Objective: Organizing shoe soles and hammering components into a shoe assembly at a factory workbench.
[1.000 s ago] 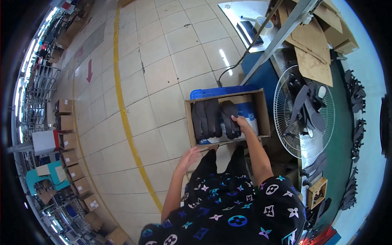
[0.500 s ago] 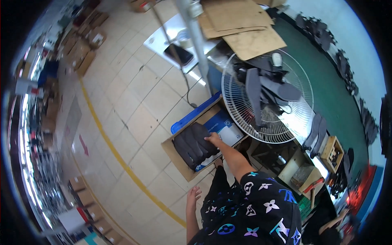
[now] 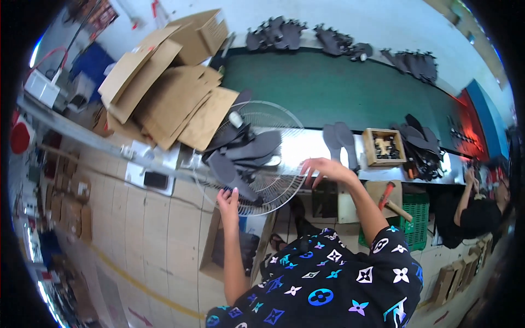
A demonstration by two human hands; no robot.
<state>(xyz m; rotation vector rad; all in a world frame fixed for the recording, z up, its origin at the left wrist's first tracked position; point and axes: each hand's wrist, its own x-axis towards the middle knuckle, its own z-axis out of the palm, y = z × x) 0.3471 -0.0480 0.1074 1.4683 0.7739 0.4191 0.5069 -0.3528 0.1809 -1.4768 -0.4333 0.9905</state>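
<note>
Soles lie heaped in a wire basket, head view; its near side appears to overhang the bench, so a downward press there could tip it, and dragging one sole could spill its neighbours. Left hand: thumb and fingers apart, at the nearest sole's edge; contact cannot be told. Right hand: fingers spread, slightly curved, beside the basket's right rim, grasping nothing.
</note>
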